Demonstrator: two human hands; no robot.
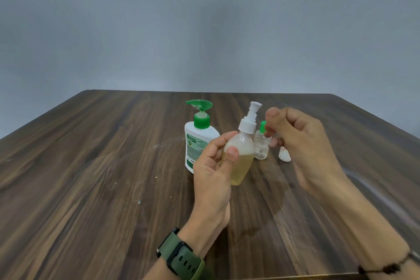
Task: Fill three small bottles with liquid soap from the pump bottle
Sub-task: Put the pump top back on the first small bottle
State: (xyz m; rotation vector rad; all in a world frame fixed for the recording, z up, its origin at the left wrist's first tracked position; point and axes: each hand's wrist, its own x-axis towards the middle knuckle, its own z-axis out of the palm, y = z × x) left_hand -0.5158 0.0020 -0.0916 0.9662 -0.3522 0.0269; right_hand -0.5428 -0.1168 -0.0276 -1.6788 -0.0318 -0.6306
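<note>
The left hand [218, 166] was found holding a small clear bottle [241, 157] off the table [91, 166], thumb pressed across its front and the other fingers wrapped behind, so the grip was closed firmly on the body. The bottle leaned slightly, its white pump cap [250, 118] rising above the fingertips; yellowish liquid stood to roughly the middle of the body, level with the thumb. That grip low on the body left the neck and cap free, in my judgement so the other hand could work the cap. The right hand [300, 143] hovered just right of the cap, not touching it, thumb and forefinger drawn near each other and the remaining fingers curled; they gripped nothing that could be seen. Behind the left fingers stood the large white pump bottle [197, 141] with its green pump head [200, 107], upright on the table and within easy reach as the soap source. Behind and partly hidden by the right fingertips stood a second small bottle with a green cap [261, 143], apparently near empty. A small white item [285, 155] below the right fingers was too obscured to identify. One bottle appeared part filled; the task was judged unfinished.
</note>
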